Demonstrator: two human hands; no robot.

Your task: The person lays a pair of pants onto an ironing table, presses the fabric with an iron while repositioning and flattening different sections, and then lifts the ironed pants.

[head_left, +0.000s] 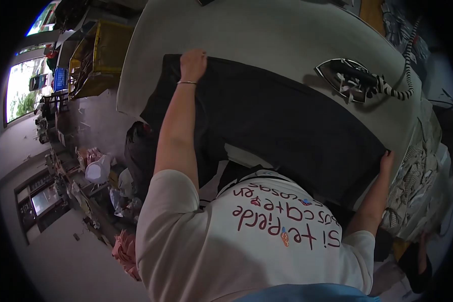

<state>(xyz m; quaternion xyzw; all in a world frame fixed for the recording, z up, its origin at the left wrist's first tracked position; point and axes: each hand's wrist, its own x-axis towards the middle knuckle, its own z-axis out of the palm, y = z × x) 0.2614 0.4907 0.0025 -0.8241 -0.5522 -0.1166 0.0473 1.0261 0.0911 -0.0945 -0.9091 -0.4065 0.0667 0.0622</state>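
Observation:
A pair of dark trousers (pixel 282 108) lies stretched across the pale ironing table (pixel 226 30), partly hanging over the near edge. My left hand (pixel 194 64), with a thin bracelet on its wrist, is closed on the far edge of the cloth at the left. At the right end, my right hand (pixel 386 162) grips a corner of the same cloth; its fingertips are small and dark in view. Beyond the trousers, an iron (pixel 348 79) rests on the table, apart from both hands.
A striped hose (pixel 408 65) runs from the iron up over the right side. Bunched striped cloth (pixel 412 176) hangs at the table's right. To the left stand a yellow crate (pixel 108 48) and a blue crate (pixel 60 79). Another person's arm (pixel 422 254) shows at lower right.

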